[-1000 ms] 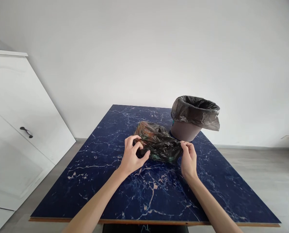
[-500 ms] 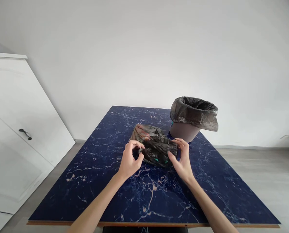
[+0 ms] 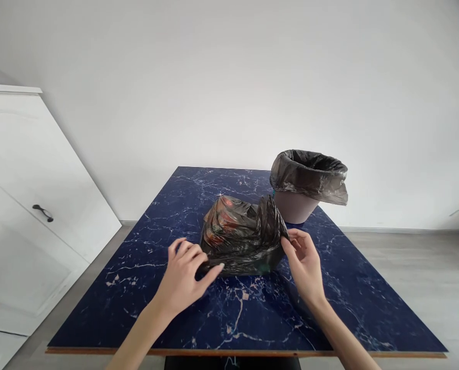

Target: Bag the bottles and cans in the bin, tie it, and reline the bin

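A thin black garbage bag point(image 3: 237, 236) lies bunched on the table, with orange, red and green contents showing faintly through the plastic. At its near left edge, my left hand point(image 3: 185, 275) grips the film between thumb and curled fingers. My right hand point(image 3: 302, 262) pinches the bag's right edge between thumb and fingertips. The plastic is drawn out between both hands, and a gathered fold stands up near the right side. What exactly is inside the bag cannot be made out.
Behind and to the right stands a grey-brown trash bin point(image 3: 294, 206) lined with another black bag point(image 3: 308, 180) folded over its rim. The dark blue marble-patterned table point(image 3: 137, 303) meets a white wall point(image 3: 229, 87). A white cabinet point(image 3: 29, 164) is at left.
Both hands have moved apart, the left toward the lower left and the right to the right. The bag is now stretched wider, with a fold raised at its right.
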The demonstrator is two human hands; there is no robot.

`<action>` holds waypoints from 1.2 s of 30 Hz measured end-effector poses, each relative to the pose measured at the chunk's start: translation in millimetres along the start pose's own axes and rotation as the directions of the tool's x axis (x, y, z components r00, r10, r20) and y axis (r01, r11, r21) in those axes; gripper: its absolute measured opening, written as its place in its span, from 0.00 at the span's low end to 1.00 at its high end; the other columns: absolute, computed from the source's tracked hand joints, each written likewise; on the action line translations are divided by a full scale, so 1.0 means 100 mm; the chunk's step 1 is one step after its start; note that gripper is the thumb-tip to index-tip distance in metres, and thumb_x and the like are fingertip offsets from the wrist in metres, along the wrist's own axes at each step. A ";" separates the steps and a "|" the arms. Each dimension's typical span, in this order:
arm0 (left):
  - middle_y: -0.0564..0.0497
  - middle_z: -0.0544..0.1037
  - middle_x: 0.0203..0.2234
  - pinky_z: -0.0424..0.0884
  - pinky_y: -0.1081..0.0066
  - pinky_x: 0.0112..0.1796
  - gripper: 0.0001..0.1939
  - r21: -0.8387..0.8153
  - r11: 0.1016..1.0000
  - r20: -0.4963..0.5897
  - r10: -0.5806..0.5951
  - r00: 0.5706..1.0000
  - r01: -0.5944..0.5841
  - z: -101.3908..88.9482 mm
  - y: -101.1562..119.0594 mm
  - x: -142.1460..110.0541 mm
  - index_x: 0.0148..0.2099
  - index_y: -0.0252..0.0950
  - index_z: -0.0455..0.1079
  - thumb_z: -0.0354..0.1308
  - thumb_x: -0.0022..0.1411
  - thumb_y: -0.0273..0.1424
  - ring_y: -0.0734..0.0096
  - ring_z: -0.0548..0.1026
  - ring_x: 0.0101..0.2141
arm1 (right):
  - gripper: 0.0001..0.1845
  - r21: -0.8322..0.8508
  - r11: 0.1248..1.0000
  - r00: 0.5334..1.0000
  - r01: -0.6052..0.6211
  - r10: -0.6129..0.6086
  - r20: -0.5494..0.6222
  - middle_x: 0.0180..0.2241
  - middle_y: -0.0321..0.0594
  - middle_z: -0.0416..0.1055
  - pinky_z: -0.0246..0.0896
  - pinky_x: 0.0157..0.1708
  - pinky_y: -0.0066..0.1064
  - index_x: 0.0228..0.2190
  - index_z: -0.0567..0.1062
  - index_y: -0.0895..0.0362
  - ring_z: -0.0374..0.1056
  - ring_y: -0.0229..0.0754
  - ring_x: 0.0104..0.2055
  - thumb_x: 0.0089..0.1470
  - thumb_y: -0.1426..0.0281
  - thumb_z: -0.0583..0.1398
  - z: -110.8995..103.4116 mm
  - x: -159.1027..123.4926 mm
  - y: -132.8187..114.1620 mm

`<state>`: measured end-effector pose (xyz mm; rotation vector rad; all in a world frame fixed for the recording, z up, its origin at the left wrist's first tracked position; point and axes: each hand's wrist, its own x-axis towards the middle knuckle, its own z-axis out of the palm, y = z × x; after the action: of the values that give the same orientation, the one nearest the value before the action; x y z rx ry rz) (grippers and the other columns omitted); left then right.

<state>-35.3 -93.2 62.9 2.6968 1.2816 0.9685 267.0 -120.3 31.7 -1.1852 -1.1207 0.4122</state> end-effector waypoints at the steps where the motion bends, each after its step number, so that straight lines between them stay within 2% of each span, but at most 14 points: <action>1: 0.50 0.81 0.33 0.58 0.36 0.64 0.18 0.061 0.998 -0.030 -0.015 0.999 0.017 -0.03 -0.07 -0.03 0.33 0.40 0.74 0.59 0.75 0.42 0.56 0.78 0.42 | 0.15 0.022 1.000 1.000 -0.010 0.010 0.021 0.45 0.42 0.77 0.74 0.46 0.37 0.48 0.74 0.51 0.76 0.46 0.46 0.68 0.55 0.64 -0.02 -0.06 -0.03; 6: 0.47 0.84 0.36 0.54 0.30 0.65 0.21 0.209 0.961 -0.197 -0.140 0.970 0.181 -0.34 -0.37 -0.18 0.35 0.41 0.76 0.47 0.79 0.34 0.49 0.79 0.47 | 0.12 -0.009 1.000 0.977 -0.007 0.008 0.212 0.45 0.44 0.77 0.76 0.45 0.36 0.49 0.75 0.49 0.77 0.48 0.47 0.68 0.58 0.64 -0.16 -0.36 -0.09; 8: 0.45 0.84 0.42 0.61 0.33 0.63 0.18 0.208 0.955 -0.260 -0.155 0.953 0.212 -0.46 -0.34 -0.19 0.40 0.41 0.76 0.47 0.79 0.34 0.47 0.79 0.49 | 0.11 -0.056 0.998 0.966 0.038 -0.022 0.257 0.44 0.44 0.77 0.76 0.43 0.36 0.50 0.75 0.48 0.77 0.48 0.46 0.68 0.60 0.64 -0.23 -0.47 -0.10; 10: 0.43 0.82 0.48 0.70 0.42 0.59 0.13 0.145 0.973 -0.282 -0.131 0.950 0.177 -0.52 -0.19 -0.18 0.47 0.42 0.75 0.48 0.79 0.34 0.48 0.79 0.52 | 0.11 -0.080 0.994 0.955 0.075 -0.049 0.292 0.44 0.44 0.77 0.76 0.44 0.35 0.51 0.75 0.48 0.77 0.47 0.45 0.68 0.62 0.64 -0.29 -0.54 -0.11; 12: 0.45 0.81 0.51 0.75 0.52 0.55 0.11 0.018 0.997 -0.197 -0.073 0.978 0.078 -0.51 0.05 -0.15 0.55 0.45 0.73 0.50 0.79 0.33 0.54 0.79 0.54 | 0.12 -0.084 0.991 0.946 0.100 -0.068 0.317 0.47 0.45 0.76 0.77 0.45 0.36 0.53 0.75 0.47 0.77 0.48 0.47 0.68 0.64 0.64 -0.33 -0.58 -0.12; 14: 0.48 0.81 0.52 0.78 0.59 0.52 0.12 -0.114 0.993 -0.005 0.014 1.000 -0.015 -0.45 0.30 -0.13 0.61 0.48 0.70 0.52 0.80 0.33 0.58 0.80 0.54 | 0.14 -0.089 0.989 0.943 0.118 -0.083 0.322 0.49 0.45 0.76 0.77 0.46 0.35 0.54 0.75 0.46 0.77 0.48 0.50 0.68 0.65 0.64 -0.36 -0.58 -0.15; 17: 0.51 0.83 0.46 0.78 0.61 0.47 0.10 -0.228 0.972 0.210 0.108 0.972 -0.059 -0.35 0.58 -0.14 0.59 0.47 0.70 0.52 0.81 0.33 0.60 0.81 0.47 | 0.15 -0.109 0.985 0.949 0.132 -0.093 0.302 0.49 0.43 0.76 0.77 0.46 0.33 0.55 0.74 0.45 0.78 0.46 0.49 0.68 0.65 0.63 -0.38 -0.56 -0.16; 20: 0.52 0.82 0.39 0.76 0.62 0.42 0.12 -0.271 0.961 0.321 0.137 0.937 -0.048 -0.27 0.69 -0.20 0.52 0.44 0.71 0.46 0.82 0.30 0.62 0.80 0.39 | 0.14 -0.118 0.986 0.956 0.121 -0.084 0.281 0.47 0.42 0.76 0.78 0.45 0.31 0.54 0.74 0.45 0.78 0.45 0.48 0.68 0.64 0.64 -0.40 -0.56 -0.16; 22: 0.52 0.82 0.35 0.75 0.63 0.37 0.15 -0.280 0.960 0.377 0.121 0.918 -0.012 -0.21 0.68 -0.23 0.54 0.43 0.70 0.42 0.82 0.28 0.63 0.80 0.35 | 0.14 -0.114 0.987 0.957 0.113 -0.077 0.278 0.47 0.42 0.77 0.78 0.44 0.31 0.54 0.75 0.45 0.78 0.45 0.47 0.68 0.64 0.64 -0.39 -0.57 -0.15; 25: 0.52 0.82 0.34 0.73 0.65 0.30 0.18 -0.226 0.974 0.424 0.066 0.903 0.034 -0.06 0.63 -0.24 0.62 0.41 0.67 0.41 0.80 0.25 0.63 0.80 0.30 | 0.13 -0.099 0.991 0.958 0.096 -0.065 0.280 0.47 0.43 0.77 0.78 0.44 0.31 0.53 0.75 0.45 0.78 0.45 0.48 0.68 0.64 0.64 -0.37 -0.62 -0.14; 28: 0.44 0.84 0.45 0.72 0.65 0.25 0.21 -0.080 0.997 0.411 0.052 0.910 -0.020 0.11 0.60 -0.20 0.65 0.39 0.67 0.41 0.79 0.25 0.58 0.84 0.32 | 0.12 -0.074 0.995 0.957 0.066 -0.042 0.287 0.47 0.44 0.76 0.79 0.44 0.30 0.53 0.75 0.46 0.78 0.46 0.49 0.69 0.64 0.63 -0.32 -0.68 -0.15; 31: 0.35 0.79 0.59 0.74 0.64 0.24 0.23 0.104 0.994 0.412 -0.022 0.911 -0.023 0.16 0.58 -0.19 0.66 0.37 0.70 0.41 0.79 0.28 0.54 0.85 0.32 | 0.11 -0.046 0.998 0.945 0.032 -0.015 0.328 0.47 0.46 0.76 0.78 0.44 0.30 0.52 0.75 0.47 0.78 0.47 0.49 0.69 0.64 0.63 -0.27 -0.75 -0.21; 34: 0.31 0.70 0.69 0.74 0.65 0.23 0.25 0.232 0.968 0.480 -0.198 0.855 0.094 0.09 0.53 -0.23 0.68 0.35 0.71 0.42 0.79 0.31 0.57 0.86 0.29 | 0.11 -0.013 1.000 0.922 -0.002 0.007 0.388 0.47 0.46 0.75 0.77 0.45 0.30 0.53 0.74 0.48 0.76 0.46 0.49 0.71 0.65 0.62 -0.21 -0.81 -0.32; 36: 0.32 0.61 0.75 0.75 0.65 0.24 0.27 0.289 0.942 0.508 -0.303 0.806 0.171 0.02 0.47 -0.27 0.72 0.36 0.68 0.42 0.78 0.31 0.55 0.87 0.32 | 0.10 0.013 1.000 0.902 -0.012 0.005 0.431 0.46 0.45 0.74 0.75 0.45 0.29 0.53 0.73 0.48 0.75 0.44 0.48 0.72 0.66 0.60 -0.17 -0.85 -0.40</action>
<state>-14.2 -142.4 59.0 2.5689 1.6019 -0.0030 232.8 -209.0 28.0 -1.1126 -1.4901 0.7139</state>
